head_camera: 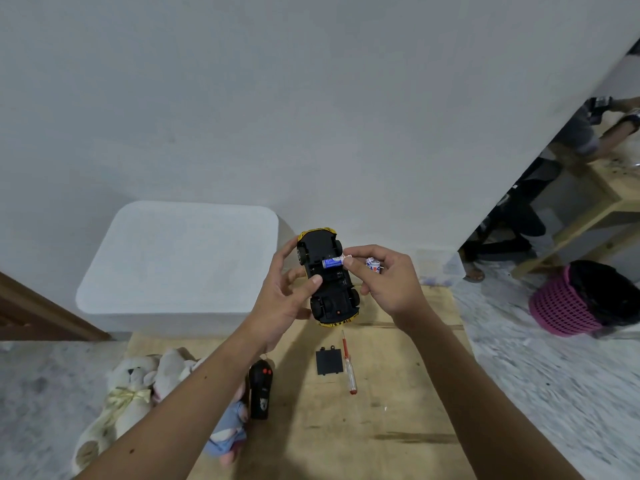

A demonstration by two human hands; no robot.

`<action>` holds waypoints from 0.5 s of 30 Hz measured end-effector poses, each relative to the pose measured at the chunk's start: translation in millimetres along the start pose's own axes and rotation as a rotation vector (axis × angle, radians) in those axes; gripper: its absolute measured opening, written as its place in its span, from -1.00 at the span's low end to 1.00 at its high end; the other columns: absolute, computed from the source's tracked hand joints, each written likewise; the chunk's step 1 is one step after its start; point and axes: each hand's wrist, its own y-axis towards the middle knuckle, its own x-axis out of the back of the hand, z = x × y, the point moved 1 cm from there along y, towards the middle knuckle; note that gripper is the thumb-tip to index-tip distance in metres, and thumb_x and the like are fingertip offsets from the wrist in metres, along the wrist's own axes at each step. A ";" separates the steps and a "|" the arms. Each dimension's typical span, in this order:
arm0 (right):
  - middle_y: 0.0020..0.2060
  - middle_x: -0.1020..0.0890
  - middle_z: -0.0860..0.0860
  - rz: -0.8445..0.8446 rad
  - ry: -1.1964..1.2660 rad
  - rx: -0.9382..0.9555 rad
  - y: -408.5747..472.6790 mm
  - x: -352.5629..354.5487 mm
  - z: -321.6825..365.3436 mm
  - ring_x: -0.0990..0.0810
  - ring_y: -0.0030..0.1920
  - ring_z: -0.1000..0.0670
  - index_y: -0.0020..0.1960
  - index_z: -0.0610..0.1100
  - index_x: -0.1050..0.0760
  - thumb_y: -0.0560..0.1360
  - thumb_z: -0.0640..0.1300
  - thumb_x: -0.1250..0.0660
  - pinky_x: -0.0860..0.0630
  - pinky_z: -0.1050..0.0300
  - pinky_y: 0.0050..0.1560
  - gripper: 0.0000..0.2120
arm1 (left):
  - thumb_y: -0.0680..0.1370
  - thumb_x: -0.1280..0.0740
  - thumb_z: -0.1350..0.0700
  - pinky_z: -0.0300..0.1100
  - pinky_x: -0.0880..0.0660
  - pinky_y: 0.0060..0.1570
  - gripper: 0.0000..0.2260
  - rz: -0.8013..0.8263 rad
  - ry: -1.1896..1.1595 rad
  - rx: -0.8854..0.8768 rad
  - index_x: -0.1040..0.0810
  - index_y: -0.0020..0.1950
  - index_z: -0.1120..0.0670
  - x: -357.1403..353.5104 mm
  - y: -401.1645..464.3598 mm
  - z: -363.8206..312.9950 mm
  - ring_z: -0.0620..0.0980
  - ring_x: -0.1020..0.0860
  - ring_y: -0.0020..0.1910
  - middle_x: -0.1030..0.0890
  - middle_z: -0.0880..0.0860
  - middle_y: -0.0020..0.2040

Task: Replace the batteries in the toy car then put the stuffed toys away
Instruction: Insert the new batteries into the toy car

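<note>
While the left hand [290, 292] gripped the upturned toy car [327, 277], the right hand [384, 282] pinched a blue battery [332, 262] at its compartment.

Place: probably a home | stuffed toys [135, 386], pink laundry basket [568, 303], bare white wall [311, 98]

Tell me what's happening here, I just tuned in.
A person's left hand holds the upturned toy car while the right hand pinches a battery at its open compartment, with more batteries in that hand. The battery cover and screwdriver lie on the board. The stuffed toys wait at left.
</note>
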 end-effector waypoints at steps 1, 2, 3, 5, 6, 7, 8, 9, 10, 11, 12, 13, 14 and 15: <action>-0.09 -0.70 -0.20 0.000 -0.023 0.013 0.0 -0.5 1.1 -0.50 -0.43 0.18 0.10 -0.11 -0.73 0.57 -0.18 -0.50 -0.51 0.32 -0.35 -0.88 | 0.57 -0.47 0.11 0.45 -0.61 0.08 -0.36 -0.004 0.001 0.001 -0.33 0.54 -0.35 0.4 0.8 0.0 0.23 -0.68 0.25 -0.64 0.19 0.33; -0.06 -0.70 -0.22 -0.001 -0.043 0.025 0.3 -1.2 2.0 -0.50 -0.43 0.19 0.11 -0.12 -0.73 0.57 -0.18 -0.49 -0.51 0.33 -0.35 -0.87 | 0.59 -0.47 0.11 0.42 -0.63 0.06 -0.37 -0.006 0.000 -0.001 -0.33 0.54 -0.34 0.4 1.8 0.3 0.24 -0.68 0.25 -0.65 0.18 0.31; -0.06 -0.70 -0.22 -0.002 -0.058 0.033 0.7 -1.7 2.9 -0.50 -0.43 0.20 0.11 -0.13 -0.72 0.57 -0.19 -0.49 -0.51 0.33 -0.36 -0.87 | 0.62 -0.46 0.14 0.38 -0.65 0.04 -0.39 -0.004 -0.003 -0.005 -0.33 0.54 -0.34 0.6 2.4 0.5 0.24 -0.67 0.25 -0.66 0.18 0.30; -0.10 -0.69 -0.15 -0.007 -0.067 0.042 2.4 -1.7 3.5 -0.51 -0.44 0.22 0.12 -0.17 -0.71 0.57 -0.22 -0.49 -0.51 0.34 -0.38 -0.86 | 0.66 -0.41 0.18 0.27 -0.68 -0.02 -0.41 0.000 -0.010 -0.010 -0.33 0.54 -0.32 0.6 3.8 0.5 0.23 -0.68 0.23 -0.67 0.17 0.28; -0.10 -0.70 -0.12 -0.006 -0.065 0.044 3.4 -1.5 3.8 -0.52 -0.44 0.23 0.12 -0.17 -0.71 0.57 -0.23 -0.49 -0.51 0.34 -0.38 -0.86 | 0.67 -0.39 0.19 0.21 -0.68 -0.06 -0.42 0.000 -0.013 -0.010 -0.33 0.54 -0.32 0.6 4.5 0.2 0.21 -0.69 0.20 -0.66 0.18 0.28; -0.09 -0.71 -0.11 -0.004 -0.063 0.047 4.4 -1.0 4.0 -0.53 -0.43 0.23 0.12 -0.17 -0.70 0.56 -0.23 -0.49 -0.51 0.34 -0.38 -0.86 | 0.67 -0.39 0.20 0.17 -0.68 -0.08 -0.42 0.001 -0.014 -0.010 -0.33 0.54 -0.32 0.6 5.1 -0.4 0.19 -0.69 0.18 -0.66 0.19 0.28; -0.07 -0.71 -0.12 -0.004 -0.063 0.051 5.7 -0.3 3.7 -0.54 -0.41 0.23 0.12 -0.16 -0.70 0.56 -0.22 -0.50 -0.52 0.33 -0.37 -0.86 | 0.67 -0.39 0.20 0.14 -0.67 -0.10 -0.42 0.004 -0.012 -0.011 -0.33 0.54 -0.32 0.7 5.8 -0.9 0.19 -0.69 0.18 -0.66 0.19 0.28; -0.06 -0.72 -0.14 -0.006 -0.069 0.052 7.2 0.4 3.4 -0.53 -0.40 0.22 0.11 -0.15 -0.71 0.55 -0.21 -0.51 -0.52 0.33 -0.37 -0.86 | 0.66 -0.39 0.20 0.12 -0.67 -0.10 -0.42 0.007 -0.010 -0.011 -0.33 0.54 -0.32 0.8 6.4 -1.8 0.19 -0.69 0.19 -0.66 0.19 0.28; -0.06 -0.72 -0.16 -0.010 -0.081 0.052 8.7 1.3 2.6 -0.53 -0.40 0.22 0.09 -0.14 -0.72 0.54 -0.20 -0.52 -0.52 0.33 -0.36 -0.87 | 0.66 -0.40 0.19 0.13 -0.67 -0.09 -0.42 0.010 -0.008 -0.011 -0.34 0.54 -0.32 0.8 6.9 -2.8 0.20 -0.69 0.21 -0.66 0.20 0.28; -0.06 -0.71 -0.16 -0.012 -0.095 0.055 10.0 2.0 1.5 -0.53 -0.38 0.21 0.07 -0.13 -0.72 0.53 -0.18 -0.53 -0.52 0.33 -0.35 -0.88 | 0.66 -0.41 0.19 0.16 -0.68 -0.08 -0.42 0.014 -0.008 -0.011 -0.34 0.53 -0.32 0.8 7.5 -3.6 0.21 -0.68 0.23 -0.65 0.20 0.29; -0.06 -0.70 -0.16 -0.012 -0.109 0.060 11.2 2.6 0.4 -0.53 -0.35 0.20 0.06 -0.11 -0.73 0.52 -0.16 -0.54 -0.52 0.31 -0.32 -0.88 | 0.65 -0.41 0.18 0.19 -0.68 -0.05 -0.42 0.016 -0.008 -0.011 -0.34 0.53 -0.32 0.8 8.1 -4.3 0.21 -0.68 0.24 -0.65 0.20 0.29; -0.08 -0.69 -0.15 -0.010 -0.122 0.068 12.4 3.3 -0.7 -0.53 -0.32 0.18 0.04 -0.09 -0.73 0.52 -0.14 -0.55 -0.53 0.27 -0.29 -0.89 | 0.66 -0.41 0.18 0.22 -0.68 -0.03 -0.42 0.018 -0.009 -0.012 -0.35 0.53 -0.32 0.8 8.4 -5.1 0.21 -0.68 0.25 -0.65 0.20 0.30; -0.10 -0.69 -0.13 -0.010 -0.134 0.078 13.5 4.2 -2.3 -0.54 -0.29 0.15 0.04 -0.07 -0.74 0.51 -0.12 -0.56 -0.54 0.23 -0.25 -0.89 | 0.66 -0.40 0.19 0.21 -0.68 -0.03 -0.42 0.018 -0.010 -0.012 -0.35 0.53 -0.32 0.6 8.9 -5.8 0.21 -0.68 0.25 -0.65 0.19 0.30; -0.11 -0.68 -0.11 -0.005 -0.140 0.086 14.2 5.4 -3.4 -0.55 -0.26 0.12 0.03 -0.05 -0.74 0.51 -0.11 -0.56 -0.55 0.20 -0.23 -0.89 | 0.66 -0.40 0.20 0.19 -0.68 -0.05 -0.43 0.019 -0.007 -0.012 -0.35 0.53 -0.32 0.8 9.0 -6.6 0.20 -0.68 0.25 -0.65 0.19 0.30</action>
